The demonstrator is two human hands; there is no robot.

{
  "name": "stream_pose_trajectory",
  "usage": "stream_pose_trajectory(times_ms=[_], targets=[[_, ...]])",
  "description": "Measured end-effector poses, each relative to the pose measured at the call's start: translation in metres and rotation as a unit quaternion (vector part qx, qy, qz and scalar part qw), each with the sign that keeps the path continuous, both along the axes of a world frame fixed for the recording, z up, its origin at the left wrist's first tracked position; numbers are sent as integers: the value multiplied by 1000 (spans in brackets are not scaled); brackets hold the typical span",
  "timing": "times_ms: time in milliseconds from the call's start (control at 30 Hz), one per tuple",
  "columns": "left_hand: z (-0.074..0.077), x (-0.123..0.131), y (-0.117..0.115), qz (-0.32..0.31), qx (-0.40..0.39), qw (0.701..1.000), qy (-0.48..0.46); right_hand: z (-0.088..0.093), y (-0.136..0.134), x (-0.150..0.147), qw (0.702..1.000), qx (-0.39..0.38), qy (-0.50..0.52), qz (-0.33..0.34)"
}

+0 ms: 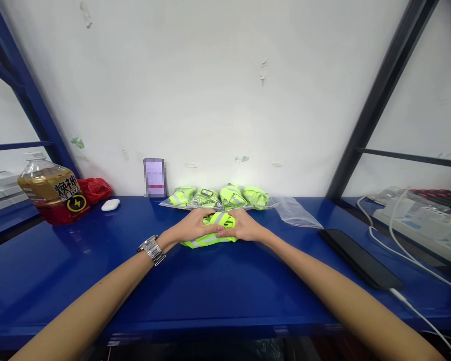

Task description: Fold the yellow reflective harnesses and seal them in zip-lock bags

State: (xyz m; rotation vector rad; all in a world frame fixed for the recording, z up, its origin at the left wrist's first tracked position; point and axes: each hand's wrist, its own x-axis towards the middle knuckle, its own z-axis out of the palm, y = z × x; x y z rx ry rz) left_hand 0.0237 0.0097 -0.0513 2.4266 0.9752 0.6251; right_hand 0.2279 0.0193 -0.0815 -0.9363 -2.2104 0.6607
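A folded neon-yellow piece of fabric with grey reflective stripes lies on the blue shelf in front of me. My left hand, with a metal watch on its wrist, presses on the fabric's left side with curled fingers. My right hand grips the right side, and the fingers of both hands meet over the top. Behind them, several bagged neon-yellow bundles lie in a row by the wall.
An empty clear plastic bag lies to the right of the bundles. A black phone on a white cable sits at the right, with a power strip beyond. At the left stand a drink bottle, a red bag and a white case.
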Motion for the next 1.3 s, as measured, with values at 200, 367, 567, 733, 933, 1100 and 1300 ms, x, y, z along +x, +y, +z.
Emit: stream_pose_trajectory(times_ms=[200, 367, 567, 733, 933, 1100, 1300], targets=[[-14, -2, 6, 37, 103, 994, -30, -9, 5, 0, 997, -38, 63, 15], [-18, -13, 1, 39, 86, 995, -16, -13, 3, -2, 995, -34, 92, -24], [-22, -24, -7, 53, 5, 998, -26, -14, 1, -5, 991, 7, 95, -91], [-26, -30, -9, 60, -19, 998, 10, -16, 0, -8, 987, 13, 102, -120], [-30, -29, -5, 97, 60, 993, 44, -17, -1, -9, 984, 21, 103, -144], [-37, -23, 1, 111, 83, 990, 22, -15, -5, -10, 976, 57, 92, -187], [-37, -17, 4, 181, 105, 978, -11, -13, -11, -13, 962, 81, 95, -244]])
